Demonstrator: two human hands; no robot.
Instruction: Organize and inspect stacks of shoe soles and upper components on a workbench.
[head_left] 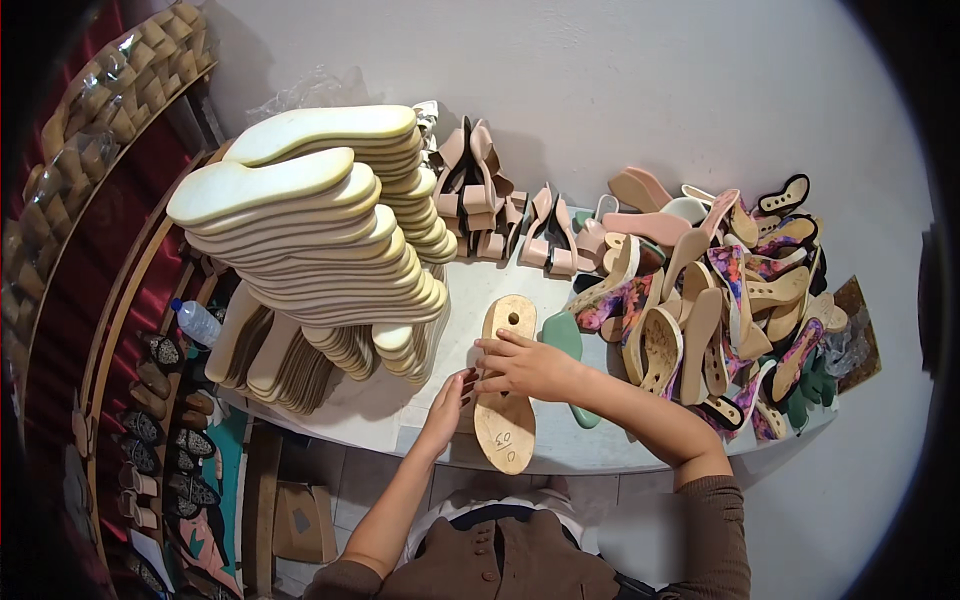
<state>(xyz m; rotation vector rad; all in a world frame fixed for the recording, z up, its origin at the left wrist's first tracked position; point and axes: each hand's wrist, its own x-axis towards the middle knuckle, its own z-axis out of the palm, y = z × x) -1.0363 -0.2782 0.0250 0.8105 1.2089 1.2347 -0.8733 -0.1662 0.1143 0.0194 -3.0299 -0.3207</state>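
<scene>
A pale wooden sole-shaped piece [505,437] lies lengthwise before me, its near end at the table's front edge. It has a dark round hole near the far end and handwritten marks near the close end. Across its middle my right hand [530,366] rests with fingers stretched out toward the left, hiding that part of it. My left hand [447,408] is at the piece's left edge, fingers extended and close to the right fingertips. Whether the left fingers touch the wood, I cannot tell. A green sole-shaped piece [563,335] lies partly under my right forearm.
Tall stacks of cream foam-like soles [300,240] stand on the table [370,425] at left. Pink heeled sandals [550,240] line the back. A heap of soles and floral shoe parts [690,310] fills the right side. A plastic bottle [196,322] and shoe shelves [150,400] are further left.
</scene>
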